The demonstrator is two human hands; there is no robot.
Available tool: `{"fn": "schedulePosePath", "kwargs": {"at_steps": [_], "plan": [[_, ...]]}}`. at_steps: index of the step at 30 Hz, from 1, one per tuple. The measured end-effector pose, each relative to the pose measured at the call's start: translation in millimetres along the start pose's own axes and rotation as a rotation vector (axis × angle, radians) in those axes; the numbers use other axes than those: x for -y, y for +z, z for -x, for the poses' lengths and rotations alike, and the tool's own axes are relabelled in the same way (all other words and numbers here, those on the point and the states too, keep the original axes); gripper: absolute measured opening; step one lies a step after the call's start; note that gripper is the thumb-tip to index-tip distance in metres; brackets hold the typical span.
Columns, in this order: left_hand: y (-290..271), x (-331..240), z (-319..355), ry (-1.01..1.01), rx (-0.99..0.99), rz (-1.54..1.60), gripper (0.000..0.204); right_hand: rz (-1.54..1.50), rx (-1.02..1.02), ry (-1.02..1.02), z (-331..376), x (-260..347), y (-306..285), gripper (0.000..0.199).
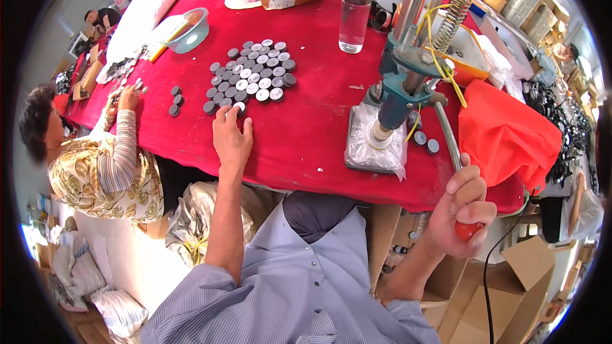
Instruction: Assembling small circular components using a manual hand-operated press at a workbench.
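My right hand [461, 209] is wrapped round the red knob [467, 230] at the end of a metal lever [448, 137]. That lever belongs to a green hand press [400, 92] with a coil spring, standing on the table to the right. Clear plastic wrap [380, 137] covers the base of the press. My left hand [231, 139] reaches over the table with its fingers apart. Its fingertips are at the near edge of a cluster of round grey and black caps [254, 71], right by a light-faced cap [240, 107]. Whether they touch it I cannot tell.
Two round caps [426, 142] lie right of the press, near a red cloth [510, 130]. A glass jar [354, 19] of clear liquid and a bowl [190, 32] stand farther back. At the left, a co-worker [105, 159] handles small parts. Open cardboard boxes [491, 306] stand below right.
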State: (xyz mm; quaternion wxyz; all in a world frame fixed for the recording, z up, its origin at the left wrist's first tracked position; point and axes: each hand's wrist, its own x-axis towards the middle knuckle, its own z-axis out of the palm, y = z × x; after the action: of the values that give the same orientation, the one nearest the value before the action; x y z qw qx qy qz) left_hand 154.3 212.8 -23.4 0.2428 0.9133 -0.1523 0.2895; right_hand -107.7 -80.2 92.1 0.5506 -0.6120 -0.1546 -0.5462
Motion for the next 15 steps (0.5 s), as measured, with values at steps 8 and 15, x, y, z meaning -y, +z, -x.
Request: {"fn": "schedulePosePath", "kwargs": {"at_steps": [8,15], "plan": [[13.2,-2.3,-13.0,-0.037,0.104,0.214,0.025,-0.134,0.074,0.004,-42.3,-1.2,3.5,0.043],[22.7,-58.9,-10.2,-0.011,0.172,0.351,0.027,-0.324,0.12,0.052,-107.8,-12.3,10.8,0.046]]}}
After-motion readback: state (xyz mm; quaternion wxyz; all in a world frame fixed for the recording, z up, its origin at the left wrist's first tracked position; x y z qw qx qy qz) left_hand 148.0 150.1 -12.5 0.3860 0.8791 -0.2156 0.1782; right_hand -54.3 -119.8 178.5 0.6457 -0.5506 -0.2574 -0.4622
